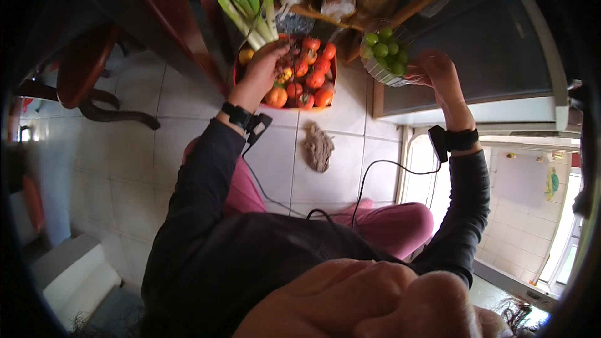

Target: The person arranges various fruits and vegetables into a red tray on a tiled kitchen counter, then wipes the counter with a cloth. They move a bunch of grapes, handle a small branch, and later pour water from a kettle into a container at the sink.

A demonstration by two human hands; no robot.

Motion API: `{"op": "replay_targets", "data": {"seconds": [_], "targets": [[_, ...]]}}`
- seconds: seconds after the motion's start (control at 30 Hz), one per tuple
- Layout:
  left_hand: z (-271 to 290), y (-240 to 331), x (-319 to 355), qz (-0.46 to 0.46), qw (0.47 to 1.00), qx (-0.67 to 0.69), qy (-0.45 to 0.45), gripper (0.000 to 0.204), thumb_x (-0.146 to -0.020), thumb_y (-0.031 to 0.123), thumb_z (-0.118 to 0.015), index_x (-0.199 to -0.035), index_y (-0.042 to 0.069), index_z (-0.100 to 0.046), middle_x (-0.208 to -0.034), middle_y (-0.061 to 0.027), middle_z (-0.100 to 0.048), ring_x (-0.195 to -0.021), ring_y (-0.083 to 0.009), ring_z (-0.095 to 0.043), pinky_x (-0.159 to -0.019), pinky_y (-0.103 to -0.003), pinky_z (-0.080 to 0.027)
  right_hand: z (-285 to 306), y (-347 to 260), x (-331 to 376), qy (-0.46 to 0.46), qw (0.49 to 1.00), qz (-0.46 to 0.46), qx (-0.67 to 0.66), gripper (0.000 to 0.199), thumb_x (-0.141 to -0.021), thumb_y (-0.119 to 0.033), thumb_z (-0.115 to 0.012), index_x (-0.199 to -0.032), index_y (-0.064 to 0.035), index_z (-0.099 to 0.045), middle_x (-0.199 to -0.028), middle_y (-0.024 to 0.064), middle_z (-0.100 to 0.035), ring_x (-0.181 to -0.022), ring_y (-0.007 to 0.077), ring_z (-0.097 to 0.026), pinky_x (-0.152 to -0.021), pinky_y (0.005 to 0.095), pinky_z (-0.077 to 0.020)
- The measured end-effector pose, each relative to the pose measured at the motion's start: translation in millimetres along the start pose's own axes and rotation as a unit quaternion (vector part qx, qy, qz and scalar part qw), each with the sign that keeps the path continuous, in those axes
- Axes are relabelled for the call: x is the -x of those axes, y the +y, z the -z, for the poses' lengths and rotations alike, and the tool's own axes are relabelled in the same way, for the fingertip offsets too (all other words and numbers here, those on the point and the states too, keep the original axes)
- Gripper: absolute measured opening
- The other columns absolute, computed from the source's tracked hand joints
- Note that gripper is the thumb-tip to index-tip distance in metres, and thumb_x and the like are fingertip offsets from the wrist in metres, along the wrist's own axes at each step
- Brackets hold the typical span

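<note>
Between the red tray (pixel 335 78) and the dark panel (pixel 460 40), a strip of floor tiles (pixel 352 97) offers a passage for a hand. Nearer the body, a crumpled cloth (pixel 319 147) lies low on this floor. Over the tray, the left hand (pixel 261 67) blocks the left part, while the right part is open from above. Leeks (pixel 241 0) obstruct the far left side. A clear container (pixel 389 56) narrows the passage toward the panel, and a black cable (pixel 361 186) crosses the near space.
</note>
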State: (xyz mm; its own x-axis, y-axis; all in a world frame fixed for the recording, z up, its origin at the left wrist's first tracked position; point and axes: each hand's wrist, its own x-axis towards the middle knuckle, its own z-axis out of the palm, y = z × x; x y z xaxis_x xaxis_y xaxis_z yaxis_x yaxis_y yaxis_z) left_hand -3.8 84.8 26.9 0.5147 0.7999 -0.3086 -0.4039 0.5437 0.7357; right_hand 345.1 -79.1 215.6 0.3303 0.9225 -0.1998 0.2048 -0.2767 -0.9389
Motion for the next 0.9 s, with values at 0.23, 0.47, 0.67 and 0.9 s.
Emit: {"op": "replay_targets", "data": {"seconds": [0.23,0.47,0.67,0.9], "targets": [[-5.1,3.4,-0.2,-0.020,0.998,0.012,-0.062,0.018,-0.100,0.013,-0.060,-0.116,0.007,-0.066,-0.100,-0.0029,-0.072,-0.088,-0.0118,-0.071,-0.067,-0.022,-0.055,-14.6,-167.8,12.4,0.080,0.990,0.114,0.038,0.023,-0.101,-0.021,-0.061,-0.116,-0.0037,-0.061,-0.096,0.0105,-0.073,-0.082,0.0199,-0.074,-0.064,0.0310,-0.0618],[-4.9,6.6,3.4,-0.020,0.998,0.028,-0.058,0.016,-0.099,0.012,-0.061,-0.114,0.007,-0.065,-0.099,-0.0021,-0.072,-0.084,-0.0124,-0.069,-0.069,-0.026,-0.057,-12.6,-296.2,-3.9,0.055,0.981,0.159,0.093,0.042,-0.101,-0.024,-0.059,-0.127,0.0080,-0.056,-0.110,0.0200,-0.068,-0.095,0.0329,-0.072,-0.078,0.0390,-0.0651],[0.1,13.0,12.4,-0.024,0.998,0.019,-0.054,0.016,-0.098,0.015,-0.062,-0.113,0.010,-0.065,-0.094,0.0009,-0.070,-0.075,-0.0092,-0.065,-0.063,-0.025,-0.054,-22.1,-365.3,-51.2,0.050,0.977,0.207,0.008,0.047,-0.104,-0.020,-0.053,-0.132,0.0170,-0.047,-0.123,0.0304,-0.062,-0.109,0.0402,-0.068,-0.095,0.0403,-0.0613],[7.7,15.6,13.9,-0.036,0.997,0.036,-0.058,0.019,-0.096,0.015,-0.067,-0.114,0.009,-0.065,-0.094,-0.0032,-0.074,-0.074,-0.0102,-0.067,-0.065,-0.024,-0.055,-49.2,-391.7,-92.2,0.040,0.968,0.249,0.012,0.044,-0.104,-0.018,-0.055,-0.131,0.0173,-0.048,-0.122,0.0321,-0.061,-0.112,0.0383,-0.066,-0.097,0.0374,-0.0612]]}}
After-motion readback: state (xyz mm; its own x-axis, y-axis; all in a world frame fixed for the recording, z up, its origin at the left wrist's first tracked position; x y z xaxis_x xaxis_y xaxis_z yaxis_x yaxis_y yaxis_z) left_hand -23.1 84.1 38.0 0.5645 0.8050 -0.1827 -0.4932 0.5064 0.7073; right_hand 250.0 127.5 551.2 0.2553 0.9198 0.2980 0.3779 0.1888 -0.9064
